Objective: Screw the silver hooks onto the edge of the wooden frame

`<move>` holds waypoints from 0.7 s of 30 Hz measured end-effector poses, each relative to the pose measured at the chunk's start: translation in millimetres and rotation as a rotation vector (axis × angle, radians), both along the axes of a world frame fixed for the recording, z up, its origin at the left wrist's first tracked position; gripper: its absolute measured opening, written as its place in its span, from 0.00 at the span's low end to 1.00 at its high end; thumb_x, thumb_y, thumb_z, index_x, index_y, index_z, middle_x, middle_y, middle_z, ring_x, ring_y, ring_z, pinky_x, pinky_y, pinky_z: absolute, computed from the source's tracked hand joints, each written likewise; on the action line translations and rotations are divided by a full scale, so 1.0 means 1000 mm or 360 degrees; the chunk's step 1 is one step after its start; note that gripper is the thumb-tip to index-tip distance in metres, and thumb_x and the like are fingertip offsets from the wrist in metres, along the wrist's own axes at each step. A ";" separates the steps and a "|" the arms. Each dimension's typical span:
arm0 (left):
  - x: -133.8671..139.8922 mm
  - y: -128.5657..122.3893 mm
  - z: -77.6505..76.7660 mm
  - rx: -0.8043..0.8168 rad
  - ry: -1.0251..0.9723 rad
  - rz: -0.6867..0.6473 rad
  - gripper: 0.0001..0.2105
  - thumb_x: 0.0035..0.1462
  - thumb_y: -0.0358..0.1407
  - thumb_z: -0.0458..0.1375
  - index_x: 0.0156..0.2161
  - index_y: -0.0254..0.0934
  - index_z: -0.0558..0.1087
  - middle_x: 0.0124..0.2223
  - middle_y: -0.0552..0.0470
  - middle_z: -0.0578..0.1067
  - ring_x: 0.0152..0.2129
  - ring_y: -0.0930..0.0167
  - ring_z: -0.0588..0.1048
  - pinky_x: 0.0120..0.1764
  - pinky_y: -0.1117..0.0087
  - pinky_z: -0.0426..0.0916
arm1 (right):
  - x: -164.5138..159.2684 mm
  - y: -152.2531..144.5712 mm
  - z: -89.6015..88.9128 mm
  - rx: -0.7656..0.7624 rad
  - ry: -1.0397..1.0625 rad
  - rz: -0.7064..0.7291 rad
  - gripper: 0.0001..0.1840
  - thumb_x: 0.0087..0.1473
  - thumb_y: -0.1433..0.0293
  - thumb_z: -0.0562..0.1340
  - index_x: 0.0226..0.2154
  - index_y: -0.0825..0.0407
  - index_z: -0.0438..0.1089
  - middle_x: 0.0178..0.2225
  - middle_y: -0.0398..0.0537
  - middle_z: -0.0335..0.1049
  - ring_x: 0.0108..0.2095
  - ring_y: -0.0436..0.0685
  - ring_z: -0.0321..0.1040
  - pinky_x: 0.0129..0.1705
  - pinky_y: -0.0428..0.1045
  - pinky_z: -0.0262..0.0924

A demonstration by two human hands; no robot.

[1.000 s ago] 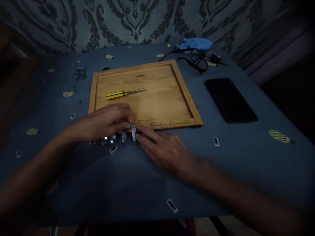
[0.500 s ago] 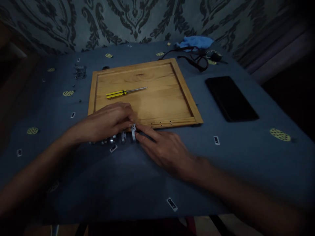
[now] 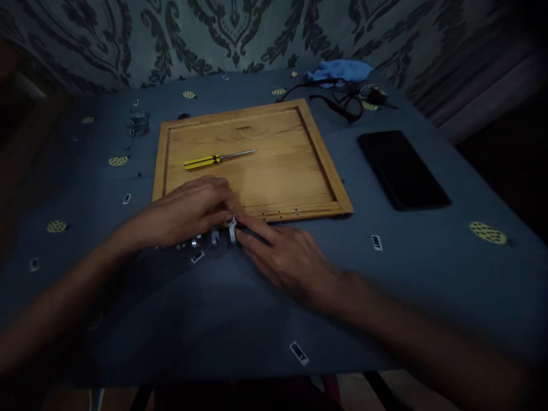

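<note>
A wooden board [image 3: 282, 165] with a raised frame lies flat on the table, and small dark holes show along its front rail. At that front edge, a small curved metal hook [image 3: 232, 233] sits between my hands. My left hand [image 3: 192, 208] is closed, its thumb and fingertips pinching at the top of the hook. My right hand [image 3: 286, 257] holds the hook's right side with thumb and index finger. Several similar metal hooks [image 3: 214, 236] hang over the edge to the left, partly hidden under my left hand. A yellow-and-black screwdriver [image 3: 205, 162] rests on the board.
A black tablet-like slab [image 3: 402, 170] lies to the right. Glasses [image 3: 342, 105], keys [image 3: 377, 96] and a blue cloth [image 3: 340, 72] are at the back right. More metal hooks [image 3: 139, 123] are piled at the back left, with tiny dark screws [image 3: 139, 174] nearer.
The hook between my fingers has shifted or tilted very slightly. Both hands stay nearly in place, and the other things have not moved.
</note>
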State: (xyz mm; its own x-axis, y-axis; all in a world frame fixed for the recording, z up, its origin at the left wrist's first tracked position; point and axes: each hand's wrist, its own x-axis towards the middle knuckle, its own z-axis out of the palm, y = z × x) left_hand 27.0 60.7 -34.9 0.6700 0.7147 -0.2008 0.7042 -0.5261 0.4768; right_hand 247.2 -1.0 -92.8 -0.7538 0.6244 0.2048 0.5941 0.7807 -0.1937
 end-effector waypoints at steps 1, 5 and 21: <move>0.000 0.000 -0.001 0.0000 -0.0010 0.0002 0.08 0.67 0.38 0.54 0.40 0.37 0.73 0.41 0.50 0.74 0.40 0.67 0.72 0.44 0.67 0.63 | 0.000 0.000 0.000 0.0009 0.0001 -0.0003 0.22 0.64 0.78 0.56 0.58 0.55 0.71 0.65 0.58 0.67 0.37 0.56 0.78 0.32 0.51 0.72; -0.001 -0.001 -0.004 0.0029 -0.0069 0.0011 0.09 0.67 0.39 0.54 0.40 0.38 0.74 0.41 0.51 0.75 0.39 0.68 0.72 0.43 0.68 0.63 | 0.000 -0.001 -0.001 0.0034 -0.0016 -0.0006 0.21 0.64 0.77 0.56 0.58 0.54 0.71 0.65 0.57 0.67 0.36 0.56 0.78 0.32 0.50 0.71; -0.008 -0.046 -0.013 0.0490 0.0125 0.0182 0.26 0.62 0.58 0.56 0.49 0.36 0.72 0.50 0.43 0.74 0.47 0.58 0.71 0.48 0.57 0.67 | -0.001 -0.001 -0.003 0.0050 0.0016 -0.0036 0.20 0.64 0.76 0.57 0.57 0.54 0.72 0.61 0.57 0.71 0.40 0.60 0.80 0.32 0.52 0.74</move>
State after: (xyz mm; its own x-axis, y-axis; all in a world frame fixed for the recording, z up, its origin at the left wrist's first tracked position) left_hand 18.9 15.1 -47.9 0.5729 0.8196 -0.0115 0.7953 -0.5524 0.2498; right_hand 246.6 -2.1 -95.6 -0.7372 0.6346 0.2322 0.6100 0.7728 -0.1752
